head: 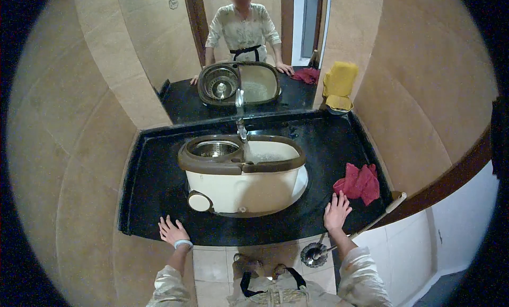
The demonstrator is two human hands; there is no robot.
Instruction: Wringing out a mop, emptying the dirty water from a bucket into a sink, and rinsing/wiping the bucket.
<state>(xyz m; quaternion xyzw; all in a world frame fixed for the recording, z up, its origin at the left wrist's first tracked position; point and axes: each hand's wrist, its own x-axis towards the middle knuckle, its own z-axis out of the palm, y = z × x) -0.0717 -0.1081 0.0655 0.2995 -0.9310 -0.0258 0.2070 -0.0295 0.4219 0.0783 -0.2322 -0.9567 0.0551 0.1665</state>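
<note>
Water runs from a chrome faucet (pixel 241 128) into the right basin of a cream and brown spin-mop bucket (pixel 238 189). A round metal wringer basket (pixel 214 149) fills the bucket's left side. The bucket stands over a white sink (pixel 303 183) in the black countertop (pixel 155 187). My left hand (pixel 173 232) lies on the counter's front edge, left of the bucket, fingers spread and holding nothing. At the right front my right hand (pixel 337 213) rests on the counter, its fingertips beside or just touching a crumpled red cloth (pixel 360 183); it grips nothing.
A yellow cloth or sponge (pixel 340 82) is in the back right corner. Behind the counter a mirror (pixel 159 40) reflects the bucket and a person. A mop (pixel 314 255) leans at the counter's right front, its long handle (pixel 377 215) slanting past the edge. Tiled walls flank the counter.
</note>
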